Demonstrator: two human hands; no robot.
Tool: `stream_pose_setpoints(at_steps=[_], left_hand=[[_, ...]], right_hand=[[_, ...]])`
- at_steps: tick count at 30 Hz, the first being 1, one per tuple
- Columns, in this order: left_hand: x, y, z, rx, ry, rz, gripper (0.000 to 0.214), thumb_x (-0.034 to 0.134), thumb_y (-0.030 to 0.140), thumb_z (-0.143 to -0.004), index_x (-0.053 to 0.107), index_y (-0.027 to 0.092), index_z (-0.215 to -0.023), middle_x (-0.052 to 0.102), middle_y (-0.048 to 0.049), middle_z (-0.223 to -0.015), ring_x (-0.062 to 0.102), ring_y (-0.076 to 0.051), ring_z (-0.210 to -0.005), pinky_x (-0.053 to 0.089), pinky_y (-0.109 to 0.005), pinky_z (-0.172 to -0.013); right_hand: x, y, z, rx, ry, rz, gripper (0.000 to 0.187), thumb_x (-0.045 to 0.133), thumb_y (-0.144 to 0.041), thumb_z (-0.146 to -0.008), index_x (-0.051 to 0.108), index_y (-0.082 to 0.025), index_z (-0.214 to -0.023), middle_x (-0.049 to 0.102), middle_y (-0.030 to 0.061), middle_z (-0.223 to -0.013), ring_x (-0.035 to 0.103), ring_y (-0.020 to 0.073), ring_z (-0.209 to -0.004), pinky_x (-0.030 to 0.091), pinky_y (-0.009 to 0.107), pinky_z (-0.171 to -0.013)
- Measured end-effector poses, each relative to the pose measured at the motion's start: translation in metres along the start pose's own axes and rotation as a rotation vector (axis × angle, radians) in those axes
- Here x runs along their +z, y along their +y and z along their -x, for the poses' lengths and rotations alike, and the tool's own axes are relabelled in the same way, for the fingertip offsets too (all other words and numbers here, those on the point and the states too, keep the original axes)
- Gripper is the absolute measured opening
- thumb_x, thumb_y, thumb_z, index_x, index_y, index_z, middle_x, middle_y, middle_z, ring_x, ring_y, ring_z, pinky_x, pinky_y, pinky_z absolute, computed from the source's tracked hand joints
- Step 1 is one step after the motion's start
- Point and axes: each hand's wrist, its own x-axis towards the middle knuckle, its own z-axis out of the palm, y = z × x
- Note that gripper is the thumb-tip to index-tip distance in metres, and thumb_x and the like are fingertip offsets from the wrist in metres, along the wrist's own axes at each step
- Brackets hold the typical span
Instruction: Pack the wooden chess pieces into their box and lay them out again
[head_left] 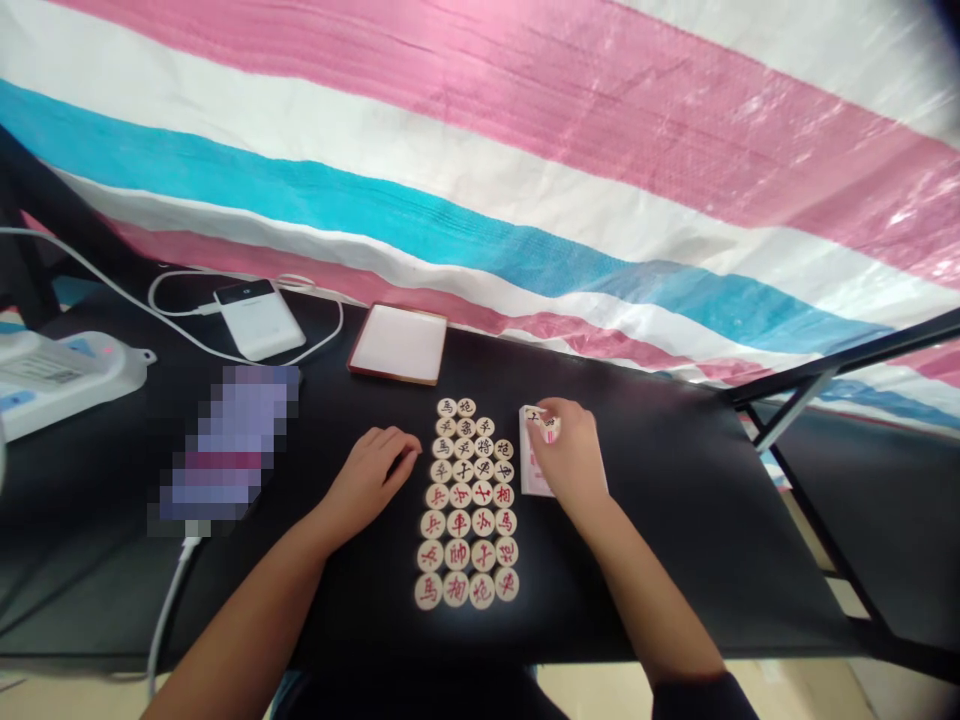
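Observation:
Round Chinese chess pieces lie in close rows on the black table, red characters on the near rows and black on the far ones. My left hand rests just left of the rows, fingers loosely curled and apart from the thumb, with nothing seen in it. To the right of the rows, my right hand reaches over a shallow white and pink box. Its thumb and fingers close on a black-character chess piece. Another piece shows beside it at the box's far end; the palm hides part of the box.
A box lid lies inside-up at the back. On the left are a white power bank with its cable, a blurred phone on a charging cable and a power strip. A striped sheet hangs behind; a metal frame stands right.

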Motion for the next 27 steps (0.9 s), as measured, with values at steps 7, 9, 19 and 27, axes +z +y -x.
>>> stream_pose_setpoints(at_steps=[7, 9, 19, 27], left_hand=[[-0.001, 0.001, 0.002, 0.017, 0.014, -0.002, 0.017, 0.038, 0.023, -0.087, 0.054, 0.019, -0.086, 0.058, -0.0028, -0.084, 0.050, -0.018, -0.078, 0.039, -0.032, -0.076], [-0.002, 0.002, 0.002, 0.023, 0.017, 0.000, 0.018, 0.037, 0.023, -0.087, 0.055, 0.018, -0.086, 0.058, -0.0029, -0.082, 0.050, -0.017, -0.077, 0.039, -0.032, -0.076], [-0.002, 0.001, 0.000, 0.041, 0.001, -0.022, 0.019, 0.036, 0.023, -0.088, 0.055, 0.018, -0.086, 0.059, -0.0040, -0.084, 0.050, -0.019, -0.078, 0.039, -0.034, -0.076], [-0.002, 0.001, 0.000, 0.023, 0.000, -0.017, 0.019, 0.037, 0.026, -0.087, 0.054, 0.019, -0.085, 0.059, -0.0036, -0.083, 0.050, -0.019, -0.077, 0.039, -0.034, -0.076]], right_hand=[[0.039, -0.085, -0.020, -0.209, -0.288, 0.161, 0.023, 0.054, -0.033, -0.077, 0.061, -0.014, -0.089, 0.056, 0.0125, -0.094, 0.043, 0.0255, -0.092, 0.037, 0.036, -0.076], [0.042, -0.096, -0.024, -0.199, -0.326, 0.226, 0.024, 0.055, -0.031, -0.076, 0.062, -0.012, -0.089, 0.056, 0.0143, -0.094, 0.043, 0.0270, -0.094, 0.037, 0.036, -0.074], [0.031, -0.098, -0.027, -0.221, -0.307, 0.209, 0.021, 0.047, -0.027, -0.082, 0.061, -0.013, -0.088, 0.061, 0.0126, -0.090, 0.046, 0.0244, -0.091, 0.036, 0.034, -0.074], [-0.021, 0.009, -0.008, 0.073, 0.051, 0.145, 0.025, 0.047, -0.035, -0.081, 0.060, -0.015, -0.087, 0.063, 0.0079, -0.086, 0.047, 0.0212, -0.082, 0.033, 0.032, -0.075]])
